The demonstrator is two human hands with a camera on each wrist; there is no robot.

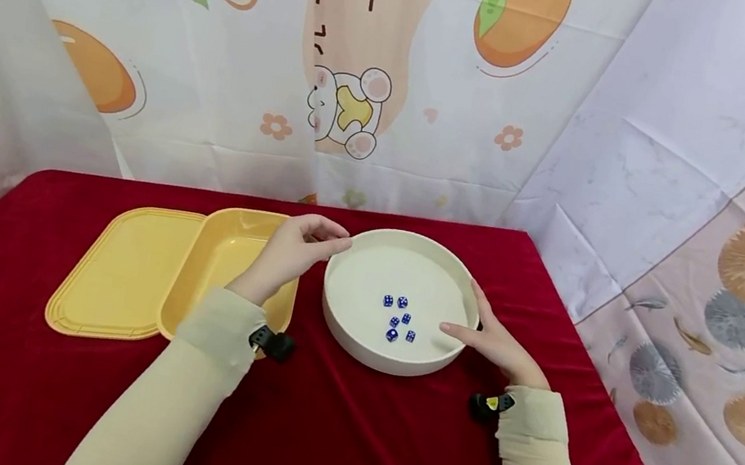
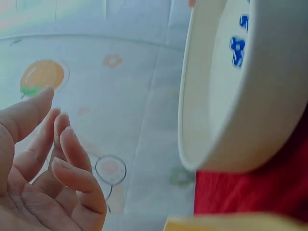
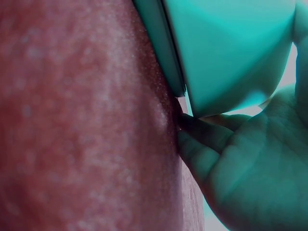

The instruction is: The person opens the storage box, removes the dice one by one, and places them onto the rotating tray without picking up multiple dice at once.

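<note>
A round cream-white tray (image 1: 372,274) with a raised wall stands on the red cloth. Inside it, several small blue dice (image 1: 392,336) with white pips lie loosely grouped right of the middle and towards the front. My right hand (image 1: 495,341) grips the tray's right side, thumb over the rim and the other fingers around the outside; in the right wrist view the fingertips reach low against the wall. Beside the left rim hovers my left hand (image 1: 294,252), its fingers loosely bent. The left wrist view shows nothing in that hand (image 2: 57,178) and a gap to the tray.
An open yellow box (image 1: 183,290) stands left of the tray, partly hidden by my left forearm. Its flat yellow lid (image 1: 127,264) lies farther left, meeting the box's edge. A red cloth (image 1: 335,442) covers the table, and patterned curtains (image 1: 432,151) hang behind and to the right.
</note>
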